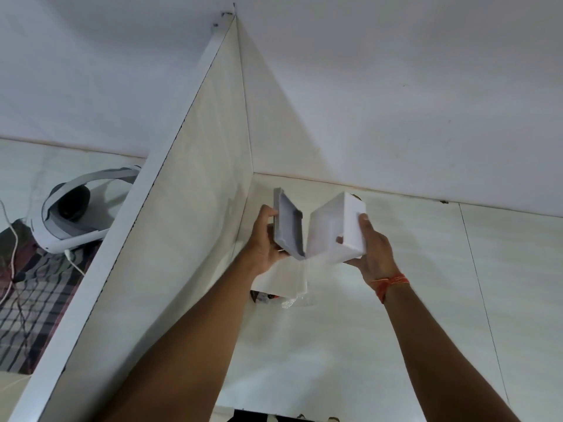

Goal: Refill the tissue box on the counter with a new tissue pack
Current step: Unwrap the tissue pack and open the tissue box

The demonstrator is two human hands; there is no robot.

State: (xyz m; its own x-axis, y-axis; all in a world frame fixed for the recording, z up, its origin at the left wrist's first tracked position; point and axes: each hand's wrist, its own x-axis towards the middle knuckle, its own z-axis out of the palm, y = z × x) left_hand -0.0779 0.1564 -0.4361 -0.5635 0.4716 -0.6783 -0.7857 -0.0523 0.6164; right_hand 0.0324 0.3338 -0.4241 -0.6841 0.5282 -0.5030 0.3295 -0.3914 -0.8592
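I hold the tissue box apart in the air above the white counter [396, 300]. My left hand [264, 242] grips the grey lid [288, 231], tilted on edge with its hollow inside facing right. My right hand [370, 251] grips the white box body [335, 229], tilted so its open side faces the lid; the two parts touch at their lower edges. Below them on the counter lies a tissue pack [281, 281] in clear plastic wrap, partly hidden behind my left forearm.
A tall white partition panel [170, 239] stands on the left of the counter, meeting the back wall in a corner. Beyond it, a white headset [73, 214] and a white cable [9, 239] lie on striped fabric [39, 293].
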